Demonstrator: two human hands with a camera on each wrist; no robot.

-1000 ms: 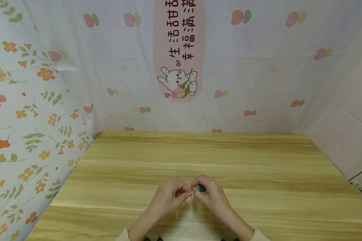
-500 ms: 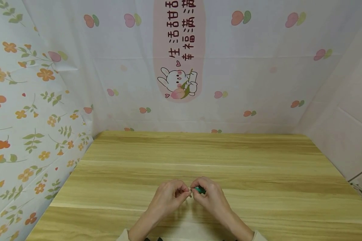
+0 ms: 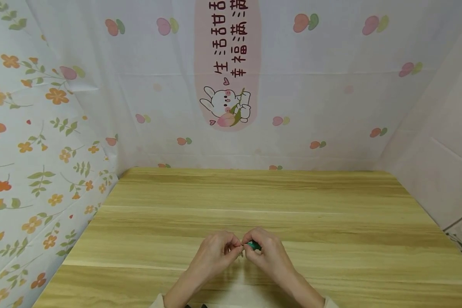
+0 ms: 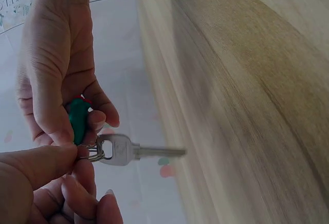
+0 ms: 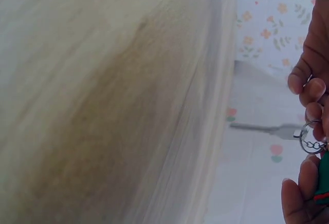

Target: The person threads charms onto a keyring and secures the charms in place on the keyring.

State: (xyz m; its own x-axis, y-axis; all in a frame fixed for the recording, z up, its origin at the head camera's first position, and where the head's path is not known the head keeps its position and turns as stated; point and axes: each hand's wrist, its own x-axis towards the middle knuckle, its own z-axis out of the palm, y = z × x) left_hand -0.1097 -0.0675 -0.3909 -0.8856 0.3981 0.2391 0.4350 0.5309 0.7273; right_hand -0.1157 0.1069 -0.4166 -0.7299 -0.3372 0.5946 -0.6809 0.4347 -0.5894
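The left hand point(image 3: 214, 249) pinches a ring point(image 4: 95, 157) bearing one key point(image 4: 119, 150), the right hand point(image 3: 268, 249) one green charm point(image 4: 78, 119), facing cloth point(image 3: 331, 102) lettered "生活甜", "幸福满".

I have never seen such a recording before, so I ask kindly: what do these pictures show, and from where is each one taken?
No machine is here, only a person's left hand and right hand, both bare, over a wooden table. The wide picture comes from a camera worn on the head, looking forward and down; the two close, tilted ones come from a camera on each wrist. The left hand pinches a metal ring that carries a key, apparently off the table. The right hand holds a small green object, partly covered, so I cannot name it; a short chain shows beside it.
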